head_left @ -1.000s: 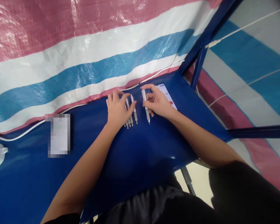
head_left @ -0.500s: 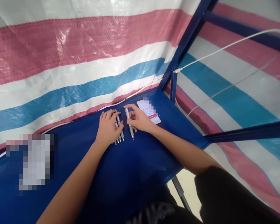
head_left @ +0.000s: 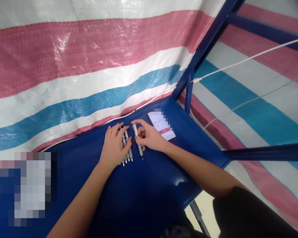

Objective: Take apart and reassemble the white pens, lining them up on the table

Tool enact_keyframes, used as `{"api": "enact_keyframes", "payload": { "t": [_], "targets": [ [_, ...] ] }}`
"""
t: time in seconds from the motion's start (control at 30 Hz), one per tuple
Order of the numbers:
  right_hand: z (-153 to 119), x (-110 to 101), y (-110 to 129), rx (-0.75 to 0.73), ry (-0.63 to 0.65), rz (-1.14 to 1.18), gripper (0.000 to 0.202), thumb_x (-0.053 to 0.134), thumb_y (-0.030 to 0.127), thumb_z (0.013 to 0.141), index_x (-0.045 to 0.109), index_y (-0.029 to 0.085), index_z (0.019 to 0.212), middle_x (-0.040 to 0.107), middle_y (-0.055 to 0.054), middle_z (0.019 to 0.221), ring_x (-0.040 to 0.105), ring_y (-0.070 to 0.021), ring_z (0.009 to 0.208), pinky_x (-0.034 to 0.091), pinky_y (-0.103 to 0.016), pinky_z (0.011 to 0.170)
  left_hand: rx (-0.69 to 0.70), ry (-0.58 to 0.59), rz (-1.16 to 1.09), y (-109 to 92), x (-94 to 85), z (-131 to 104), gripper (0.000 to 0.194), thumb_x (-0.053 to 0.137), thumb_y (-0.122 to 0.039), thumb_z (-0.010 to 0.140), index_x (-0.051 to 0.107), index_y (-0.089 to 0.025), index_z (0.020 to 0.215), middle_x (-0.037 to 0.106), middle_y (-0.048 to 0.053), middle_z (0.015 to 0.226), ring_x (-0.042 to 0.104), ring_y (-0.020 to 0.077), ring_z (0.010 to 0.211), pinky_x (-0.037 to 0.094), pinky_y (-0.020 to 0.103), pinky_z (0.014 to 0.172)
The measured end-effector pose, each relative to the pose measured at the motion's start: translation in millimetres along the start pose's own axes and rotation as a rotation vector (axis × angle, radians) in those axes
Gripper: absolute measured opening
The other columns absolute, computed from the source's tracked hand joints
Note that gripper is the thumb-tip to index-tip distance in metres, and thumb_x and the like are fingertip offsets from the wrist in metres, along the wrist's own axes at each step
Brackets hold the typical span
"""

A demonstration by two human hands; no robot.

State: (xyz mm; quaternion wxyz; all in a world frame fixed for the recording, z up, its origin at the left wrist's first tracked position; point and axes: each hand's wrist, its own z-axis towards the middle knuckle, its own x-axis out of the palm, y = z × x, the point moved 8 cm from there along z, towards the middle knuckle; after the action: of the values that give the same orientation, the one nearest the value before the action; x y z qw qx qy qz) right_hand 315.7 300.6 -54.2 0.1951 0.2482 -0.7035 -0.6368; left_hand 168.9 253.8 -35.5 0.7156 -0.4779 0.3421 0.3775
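Several grey-and-clear pens (head_left: 130, 154) lie side by side on the blue table, tips toward me. My left hand (head_left: 115, 143) is cupped over them, its thumb along the right side of the row and its fingers curved over the upper ends. The hand hides much of the pens. Just to the right, my right hand (head_left: 150, 136) pinches a single pen (head_left: 140, 148), with thumb and fingers on its barrel and the index finger at its top end. This pen points the same way as the row, a small gap away from it.
A phone (head_left: 168, 134) with a lit screen lies on the blue table (head_left: 139, 191) by my right hand. A blurred-out pale item (head_left: 32, 188) is at the left. Striped sheeting (head_left: 89, 49) and a blue metal frame (head_left: 188, 94) border the table. A white cable (head_left: 238, 62) hangs at right.
The view has shifted a little, so the table and hands sit slightly lower in it. Both hands keep nearly the same hold on the pens.
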Motion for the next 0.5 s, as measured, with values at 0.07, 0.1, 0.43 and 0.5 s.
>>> {"api": "enact_keyframes", "payload": {
  "t": [0.07,0.1,0.43,0.5],
  "targets": [
    [0.5,-0.7,0.2,0.004,-0.01,-0.003,0.069,0.071,0.016,0.083,0.051,0.03,0.148,0.056,0.013,0.076,0.064,-0.0089,0.046,0.055,-0.02,0.043,-0.015,-0.015,-0.01,1.7,-0.5,-0.4,0.046,0.055,-0.037,0.105,0.061,-0.024,0.148,0.06,0.018,0.155,0.055,0.0371,0.15,0.034,0.066,0.132],
    [0.7,-1.0,-0.2,0.013,-0.016,-0.006,0.07,0.071,0.016,0.084,0.05,0.03,0.149,0.055,0.013,0.075,0.064,-0.0091,0.045,0.055,-0.02,0.043,-0.018,-0.019,-0.011,2.3,-0.5,-0.5,0.047,0.055,-0.037,0.105,0.06,-0.024,0.15,0.06,0.018,0.154,0.055,0.0372,0.15,0.035,0.066,0.132],
    [6.0,-1.9,-6.5,0.022,-0.01,0.052,0.057,0.071,0.022,0.09,0.052,0.029,0.144,0.054,0.013,0.075,0.063,-0.0096,0.044,0.056,-0.022,0.042,0.011,-0.014,0.018,0.8,0.0,0.0,0.048,0.056,-0.037,0.106,0.06,-0.019,0.15,0.065,0.019,0.148,0.058,0.0391,0.145,0.04,0.065,0.129],
    [6.3,-1.6,-7.3,0.027,-0.01,0.046,0.054,0.07,0.022,0.091,0.053,0.029,0.141,0.054,0.013,0.074,0.061,-0.0092,0.043,0.055,-0.022,0.041,0.012,-0.014,0.033,1.1,-0.9,-0.4,0.048,0.056,-0.037,0.106,0.061,-0.018,0.149,0.065,0.019,0.146,0.059,0.0391,0.143,0.042,0.064,0.127]
  ]
}}
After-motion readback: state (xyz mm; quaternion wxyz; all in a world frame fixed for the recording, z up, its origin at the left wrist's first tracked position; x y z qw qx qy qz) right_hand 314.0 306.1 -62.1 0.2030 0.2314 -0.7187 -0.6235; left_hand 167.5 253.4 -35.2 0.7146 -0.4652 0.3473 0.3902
